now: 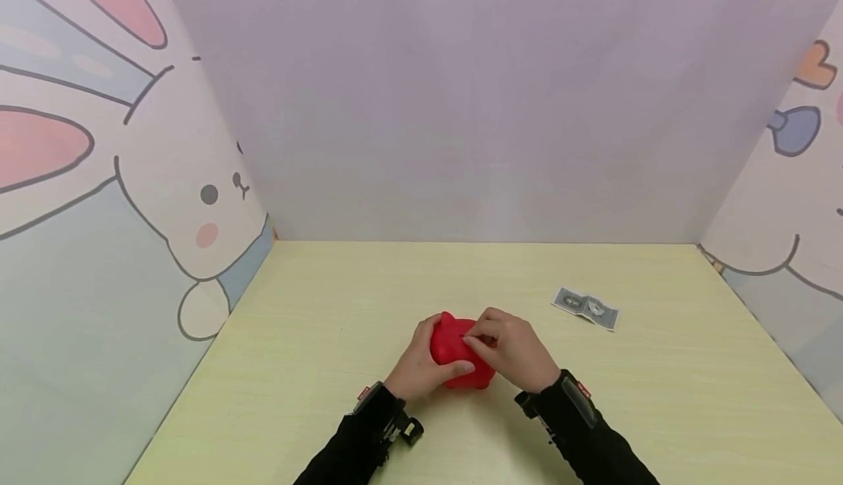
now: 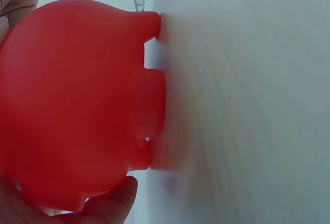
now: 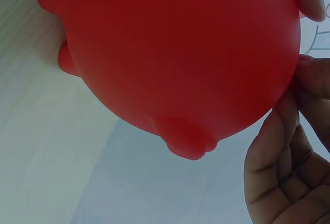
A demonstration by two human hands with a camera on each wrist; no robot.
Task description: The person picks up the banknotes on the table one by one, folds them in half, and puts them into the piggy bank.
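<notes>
A red piggy bank (image 1: pixel 454 350) stands on its feet on the table in the head view. My left hand (image 1: pixel 421 364) grips its left side, the thumb lying along the near side and the fingers round the far side. At the top of the bank, my right hand (image 1: pixel 514 346) has thumb and forefinger drawn together by a small dark slot (image 1: pixel 463 336). Whether anything is between those fingertips is hidden. Most of the left wrist view is the bank's rounded body (image 2: pixel 72 95) and its feet. The right wrist view shows the right fingers (image 3: pixel 265 162) bent against the bank's edge.
A creased grey banknote (image 1: pixel 586 308) lies on the pale wooden table (image 1: pixel 316 309), behind and to the right of the bank. A plain back wall (image 1: pixel 461 104) and side panels with cartoon rabbits (image 1: pixel 171 214) enclose the table.
</notes>
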